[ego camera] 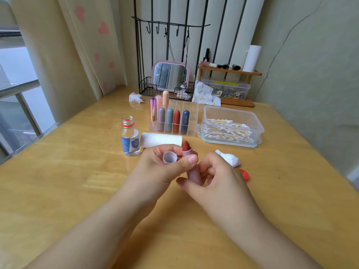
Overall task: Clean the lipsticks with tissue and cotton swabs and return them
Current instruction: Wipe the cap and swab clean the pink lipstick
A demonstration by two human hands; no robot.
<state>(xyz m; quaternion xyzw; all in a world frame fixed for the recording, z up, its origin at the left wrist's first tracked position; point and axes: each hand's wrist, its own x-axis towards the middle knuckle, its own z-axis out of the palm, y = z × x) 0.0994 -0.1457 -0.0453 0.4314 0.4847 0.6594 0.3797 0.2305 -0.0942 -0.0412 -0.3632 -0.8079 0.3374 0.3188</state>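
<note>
— The bench [58, 181]?
— Glossy yellow wood.
— The hands?
— The right hand [219, 175] grips the matte pink lipstick [191, 167]; the left hand [165, 166] pinches its round cap [169, 157]. Beyond them, a bottle [129, 136], label unreadable.

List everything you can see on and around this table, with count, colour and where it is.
open lipstick: 1, pink tube, red stick, in both hands
cap: 1, pink, left hand
organiser: 1, clear, centre
capped lipsticks: 7, mixed colours, in organiser
bottle: 1, clear, open, left of tissue roll
tissue roll: 1, white, before organiser
swab box: 1, clear, right
crumpled tissue: 1, white, beside right hand
red lid: 1, behind right hand
mirror: 1, pink, back
left hand: 1
right hand: 1
</note>
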